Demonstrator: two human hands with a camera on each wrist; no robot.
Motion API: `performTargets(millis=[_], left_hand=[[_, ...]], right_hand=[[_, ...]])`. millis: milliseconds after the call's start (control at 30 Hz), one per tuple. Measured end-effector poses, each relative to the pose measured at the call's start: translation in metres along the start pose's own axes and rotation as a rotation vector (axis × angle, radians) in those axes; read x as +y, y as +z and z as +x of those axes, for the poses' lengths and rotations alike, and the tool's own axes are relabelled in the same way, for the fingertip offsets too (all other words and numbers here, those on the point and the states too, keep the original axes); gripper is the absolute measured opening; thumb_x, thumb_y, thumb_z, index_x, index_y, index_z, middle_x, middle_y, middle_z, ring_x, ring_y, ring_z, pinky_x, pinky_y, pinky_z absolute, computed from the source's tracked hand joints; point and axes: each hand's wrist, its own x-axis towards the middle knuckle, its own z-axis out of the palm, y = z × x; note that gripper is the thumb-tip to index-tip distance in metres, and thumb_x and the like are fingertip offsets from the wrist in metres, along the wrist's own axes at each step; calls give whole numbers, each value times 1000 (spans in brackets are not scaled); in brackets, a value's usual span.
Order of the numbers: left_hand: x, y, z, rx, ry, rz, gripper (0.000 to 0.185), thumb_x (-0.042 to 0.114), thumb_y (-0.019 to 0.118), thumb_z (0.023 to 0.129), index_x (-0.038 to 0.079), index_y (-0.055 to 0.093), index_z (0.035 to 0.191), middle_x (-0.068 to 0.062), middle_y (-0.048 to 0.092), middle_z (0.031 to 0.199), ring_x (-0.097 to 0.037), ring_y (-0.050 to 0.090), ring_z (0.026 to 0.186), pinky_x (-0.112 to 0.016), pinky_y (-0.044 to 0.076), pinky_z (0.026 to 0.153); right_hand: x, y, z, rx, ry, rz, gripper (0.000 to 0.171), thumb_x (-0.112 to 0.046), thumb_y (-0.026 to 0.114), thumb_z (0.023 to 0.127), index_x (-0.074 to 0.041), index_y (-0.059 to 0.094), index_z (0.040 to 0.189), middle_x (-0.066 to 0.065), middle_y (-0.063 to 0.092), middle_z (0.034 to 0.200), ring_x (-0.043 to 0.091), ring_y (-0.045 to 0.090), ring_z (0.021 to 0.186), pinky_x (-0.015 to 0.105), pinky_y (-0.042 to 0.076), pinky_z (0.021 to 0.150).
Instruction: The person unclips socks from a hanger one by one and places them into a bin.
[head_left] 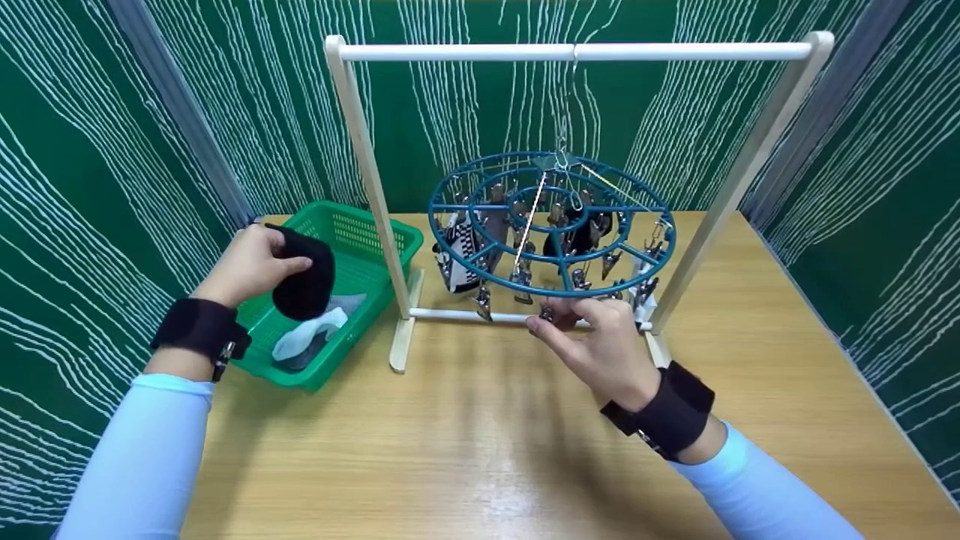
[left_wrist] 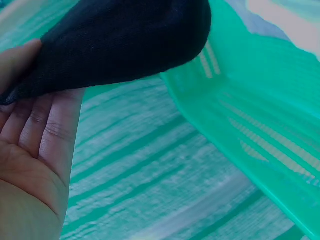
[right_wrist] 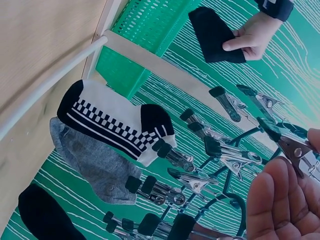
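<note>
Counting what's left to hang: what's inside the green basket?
In the green basket lies a white sock on something grey. The black sock in the left hand covers part of the basket's floor.

No legible text, labels, brands, numbers or signs in any view. Checked the green basket (head_left: 352, 247), the round clip hanger (head_left: 551, 225), the socks pinned under it and both wrist straps: all unmarked as far as visible.

A light wooden table (head_left: 480, 450) stands enclosed by green curtains (head_left: 90, 187) streaked with wavy white vertical lines.
</note>
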Motion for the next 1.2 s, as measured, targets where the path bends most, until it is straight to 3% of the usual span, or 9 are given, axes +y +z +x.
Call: performTargets(millis=[267,500,733,933,967,1167,1200], left_hand=[[-24,13,16,-37,-48,46,25,19,72,106,-5,76,100,-23,72,101,-27,66,83,-29,53,67],[-46,24,27,-93,-111,123,21,16,71,105,-5,72,98,-19,70,94,-31,65,85,-38,53,72],[-57,33,41,-157,-153,150,29,12,68,104,8,55,78,1,45,70,-26,52,76,-39,44,71],[-65,36,47,-197,-179,200,45,9,68,99,16,38,66,6,26,64,-18,37,62,-35,35,64],[-76,40,51,-208,-167,191,46,11,69,99,17,37,66,7,24,64,-17,34,61,-35,33,62],[-69,53,54,-311,-207,205,40,13,70,100,14,45,69,5,33,66,-18,41,65,-33,37,64],[-56,54,49,-335,-231,219,37,12,69,100,13,47,70,4,35,66,-20,43,67,-33,38,66]], right_hand=[[3,0,-1,16,-19,-16,14,-5,91,87,2,79,92,9,81,82,17,76,70,9,59,74],[4,2,-3,20,-25,-28,13,-2,90,86,1,80,93,7,81,82,17,74,68,10,57,71],[5,0,-2,27,-28,-31,14,-2,91,85,2,80,94,9,82,84,19,75,68,10,57,70],[3,-2,-1,10,-20,-25,17,-6,92,86,2,81,96,10,83,87,17,76,70,10,58,72],[3,-2,0,11,-23,-27,16,-6,92,86,2,81,96,10,83,87,17,76,70,11,59,72],[3,-3,1,12,-36,-32,15,-6,91,87,0,81,95,10,83,87,17,78,72,17,63,71],[4,-3,1,13,-36,-29,15,-6,91,87,0,81,96,9,83,87,17,78,72,17,63,71]])
